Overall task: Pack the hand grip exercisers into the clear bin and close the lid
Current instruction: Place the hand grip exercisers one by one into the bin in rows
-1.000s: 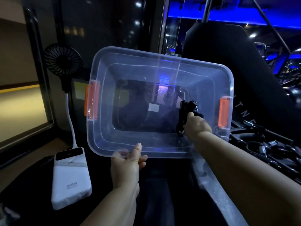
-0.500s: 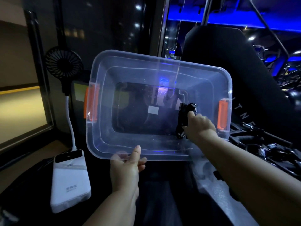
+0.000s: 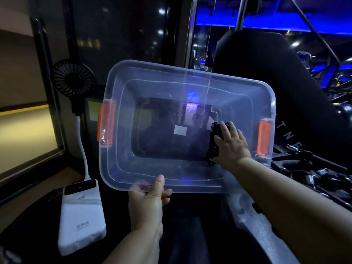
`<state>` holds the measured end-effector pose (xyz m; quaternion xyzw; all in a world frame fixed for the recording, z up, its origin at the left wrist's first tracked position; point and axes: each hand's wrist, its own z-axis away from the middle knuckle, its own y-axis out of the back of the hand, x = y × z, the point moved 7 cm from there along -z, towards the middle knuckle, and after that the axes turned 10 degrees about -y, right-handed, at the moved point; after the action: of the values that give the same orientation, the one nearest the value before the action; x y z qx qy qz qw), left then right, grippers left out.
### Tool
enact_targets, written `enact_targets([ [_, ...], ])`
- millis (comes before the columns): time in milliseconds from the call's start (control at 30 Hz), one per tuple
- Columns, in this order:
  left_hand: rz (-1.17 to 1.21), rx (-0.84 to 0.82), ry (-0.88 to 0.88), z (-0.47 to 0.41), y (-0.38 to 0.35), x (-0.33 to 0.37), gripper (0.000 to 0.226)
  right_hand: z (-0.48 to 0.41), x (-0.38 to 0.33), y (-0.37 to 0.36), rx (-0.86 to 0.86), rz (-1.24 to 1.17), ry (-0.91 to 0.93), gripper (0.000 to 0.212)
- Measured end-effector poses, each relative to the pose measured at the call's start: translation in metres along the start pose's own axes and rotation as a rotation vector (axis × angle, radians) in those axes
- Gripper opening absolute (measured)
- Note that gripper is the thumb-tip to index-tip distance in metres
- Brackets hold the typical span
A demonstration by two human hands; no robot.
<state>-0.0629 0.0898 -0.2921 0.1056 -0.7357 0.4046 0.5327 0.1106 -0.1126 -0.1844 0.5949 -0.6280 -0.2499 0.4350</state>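
Tilting toward the camera, the bin [image 3: 200,187] is gripped at its near rim by the left hand [image 3: 146,202]. The right hand [image 3: 231,145], fingers spread, rests on a black exerciser [image 3: 212,151] inside, at the right end. The pad [image 3: 291,138] reads "TNE"; the power bank [image 3: 82,216] print is illegible.

A white power bank [image 3: 82,218] lies below and left of the left hand's fingers [image 3: 165,196]. A small black fan [image 3: 73,80] stands on a white bendable stem [image 3: 82,149] meeting the bank's far end, up and left of those fingers. A black padded backrest [image 3: 266,73] rises above and beyond the right hand's fingers [image 3: 231,130].
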Motion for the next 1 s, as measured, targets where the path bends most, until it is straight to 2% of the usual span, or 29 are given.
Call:
enact_targets([
  [200, 0.003, 0.009, -0.009, -0.001, 0.000, 0.000, 0.024, -0.004, -0.002, -0.011, -0.047, 0.061, 0.001, 0.075],
  [567, 0.029, 0.009, -0.012, -0.002, -0.001, -0.002, 0.024, -0.009, -0.005, -0.015, -0.081, 0.136, -0.004, 0.071],
  [767, 0.018, 0.007, -0.032, -0.001, 0.000, 0.002, 0.025, -0.007, 0.002, -0.002, -0.065, 0.133, 0.025, 0.084],
  [900, 0.004, 0.022, -0.031, -0.001, 0.001, 0.001, 0.027, 0.002, 0.007, 0.018, -0.037, 0.065, 0.012, 0.084],
  [1000, 0.001, 0.026, -0.036, -0.003, 0.002, 0.000, 0.027, 0.023, 0.009, 0.042, 0.019, -0.099, 0.006, 0.075],
])
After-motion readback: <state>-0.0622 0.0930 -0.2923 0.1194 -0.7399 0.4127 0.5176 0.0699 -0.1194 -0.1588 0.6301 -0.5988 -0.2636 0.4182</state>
